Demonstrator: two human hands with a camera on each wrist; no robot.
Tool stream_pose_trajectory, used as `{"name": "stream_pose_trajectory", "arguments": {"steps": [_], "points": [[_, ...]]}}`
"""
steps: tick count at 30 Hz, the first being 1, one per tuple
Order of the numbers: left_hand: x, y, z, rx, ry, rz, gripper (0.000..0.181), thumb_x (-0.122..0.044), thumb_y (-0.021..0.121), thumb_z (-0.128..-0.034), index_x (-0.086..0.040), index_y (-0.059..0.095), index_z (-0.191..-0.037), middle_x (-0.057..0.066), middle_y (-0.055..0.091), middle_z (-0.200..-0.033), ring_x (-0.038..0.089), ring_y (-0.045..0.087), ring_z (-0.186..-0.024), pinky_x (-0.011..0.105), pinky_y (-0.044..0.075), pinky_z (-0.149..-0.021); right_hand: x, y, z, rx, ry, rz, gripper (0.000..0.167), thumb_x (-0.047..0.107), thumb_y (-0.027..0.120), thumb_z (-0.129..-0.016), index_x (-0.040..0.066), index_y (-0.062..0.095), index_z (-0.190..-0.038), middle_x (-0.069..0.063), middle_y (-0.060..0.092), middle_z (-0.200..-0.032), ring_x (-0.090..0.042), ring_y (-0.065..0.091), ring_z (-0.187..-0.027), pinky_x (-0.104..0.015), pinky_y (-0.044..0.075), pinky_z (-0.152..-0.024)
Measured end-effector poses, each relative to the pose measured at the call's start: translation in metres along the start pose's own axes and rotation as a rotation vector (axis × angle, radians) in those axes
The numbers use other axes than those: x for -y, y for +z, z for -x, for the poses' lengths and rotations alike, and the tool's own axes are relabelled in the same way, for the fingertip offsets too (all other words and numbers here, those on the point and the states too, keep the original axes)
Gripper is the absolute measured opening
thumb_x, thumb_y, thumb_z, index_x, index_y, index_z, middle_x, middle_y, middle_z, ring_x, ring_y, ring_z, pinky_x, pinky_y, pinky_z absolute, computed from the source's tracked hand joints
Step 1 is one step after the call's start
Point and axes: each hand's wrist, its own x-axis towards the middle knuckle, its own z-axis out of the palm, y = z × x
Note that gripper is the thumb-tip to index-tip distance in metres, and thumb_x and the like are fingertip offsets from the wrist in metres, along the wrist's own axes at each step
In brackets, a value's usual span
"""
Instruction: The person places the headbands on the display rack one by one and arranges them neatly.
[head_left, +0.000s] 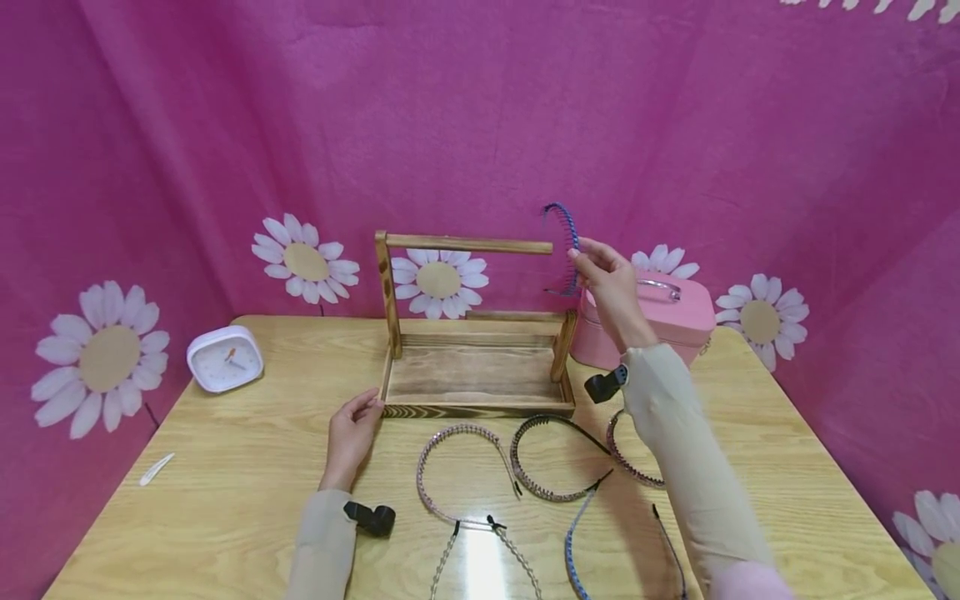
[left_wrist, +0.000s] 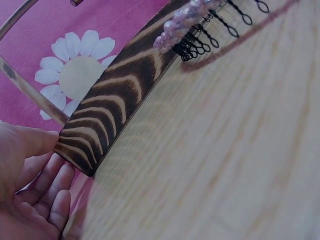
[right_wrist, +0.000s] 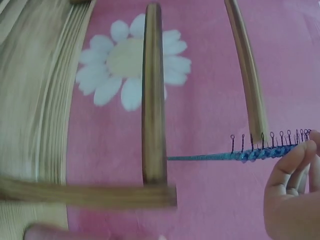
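A wooden stand [head_left: 480,410] with a tray base stands mid-table. Its long upper crossbar [head_left: 465,243] runs from the left post to a free right end; a shorter bar [head_left: 517,316] extends from the right post. My right hand [head_left: 611,287] pinches a blue toothed headband [head_left: 573,229] upright at the upper bar's free end, its opening facing left. In the right wrist view the band [right_wrist: 260,153] crosses that bar's tip; whether it encircles it I cannot tell. With thumb and curled fingers my left hand [head_left: 352,437] holds the tray's front left corner [left_wrist: 82,150].
Several headbands lie in front of the stand, among them a pink one [head_left: 422,479], a dark brown one [head_left: 551,497] and another blue one [head_left: 569,550]. A pink case [head_left: 693,312] stands behind my right forearm. At left are a white clock [head_left: 213,367] and a white hair clip [head_left: 156,469].
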Motion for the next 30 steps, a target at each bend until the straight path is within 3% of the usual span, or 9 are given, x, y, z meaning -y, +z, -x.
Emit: {"name": "stream_pose_trajectory", "arguments": {"steps": [10,16,23,28,30], "points": [[0.000,-0.001,0.001,0.002,0.001,-0.008,0.033,-0.011,0.057,-0.0968,0.002,0.062,-0.127,0.022,0.064,-0.117,-0.003,0.051,-0.085,0.007,0.040,-0.075,-0.013,0.056,-0.002,0.068,0.055,-0.015,0.039,0.009,0.063,-0.094,-0.002,0.057,-0.130,0.012,0.061,-0.078,0.000,0.053,-0.062,-0.014,0.048,-0.063],[0.000,0.000,0.001,-0.004,0.007,-0.008,0.033,-0.011,0.058,-0.0967,0.003,0.062,-0.126,0.022,0.064,-0.116,-0.003,0.051,-0.084,0.007,0.041,-0.075,-0.016,0.103,0.005,0.130,0.071,-0.065,0.038,0.004,0.063,-0.093,-0.002,0.058,-0.131,0.010,0.063,-0.080,-0.001,0.055,-0.064,-0.017,0.050,-0.066],[0.004,-0.003,-0.001,0.001,0.018,-0.007,0.034,-0.012,0.056,-0.0980,0.003,0.061,-0.128,0.022,0.063,-0.116,-0.002,0.051,-0.086,0.008,0.041,-0.075,-0.018,0.160,0.016,0.220,0.080,-0.049,0.039,0.004,0.063,-0.093,0.002,0.058,-0.132,0.006,0.060,-0.081,-0.005,0.057,-0.064,-0.019,0.053,-0.068],[0.002,-0.001,-0.001,-0.004,0.038,-0.005,0.033,-0.011,0.057,-0.0972,0.005,0.062,-0.125,0.023,0.064,-0.114,-0.002,0.052,-0.085,0.009,0.042,-0.075,-0.022,0.184,0.025,0.245,0.071,-0.021,0.038,0.007,0.063,-0.094,0.005,0.059,-0.132,0.005,0.059,-0.084,-0.006,0.059,-0.067,-0.029,0.056,-0.076],[0.002,0.000,0.000,-0.004,0.044,-0.001,0.032,-0.011,0.058,-0.0971,0.005,0.062,-0.125,0.024,0.065,-0.113,-0.001,0.053,-0.085,0.009,0.042,-0.075,-0.023,0.190,0.027,0.241,0.076,-0.028,0.037,0.008,0.062,-0.094,0.005,0.059,-0.131,0.005,0.059,-0.083,-0.006,0.058,-0.066,-0.027,0.055,-0.073]]}}
